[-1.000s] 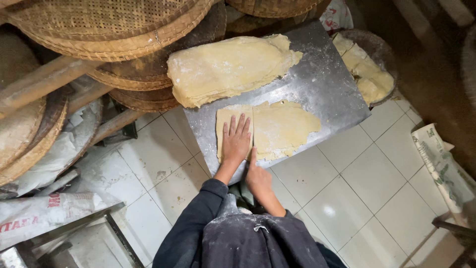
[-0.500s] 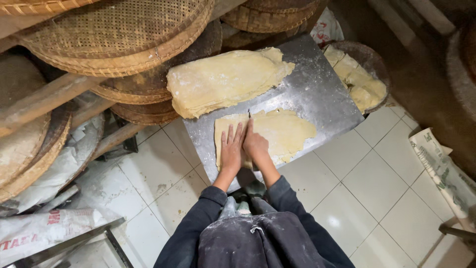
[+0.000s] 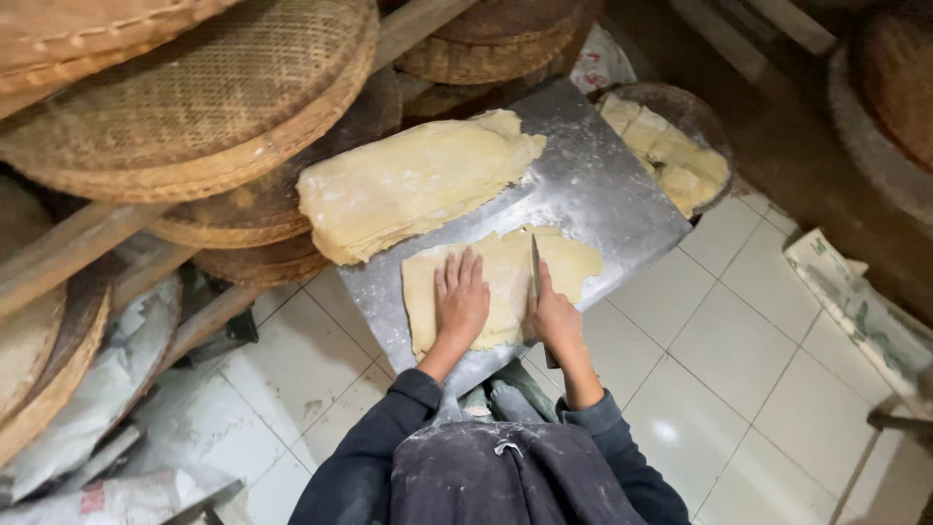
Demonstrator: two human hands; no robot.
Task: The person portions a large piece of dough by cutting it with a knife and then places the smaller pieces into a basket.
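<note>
Seen from above: dusty grey metal work surface (image 3: 603, 185) at centre frame, over pale square floor tiles (image 3: 748, 331). Flat yellow sheet of dough (image 3: 505, 282) at its near edge, pressed under left hand (image 3: 461, 303), open and fingers spread. Right hand (image 3: 554, 316) closed round a thin-bladed knife (image 3: 535, 270), blade upright on the sheet. Larger folded slab of yellow dough (image 3: 408, 185) just behind. Round woven bamboo trays (image 3: 194, 107) stacked on wooden racks, upper left. Basket of dough scraps (image 3: 671, 146), upper right. White sacks (image 3: 87, 408), lower left.
</note>
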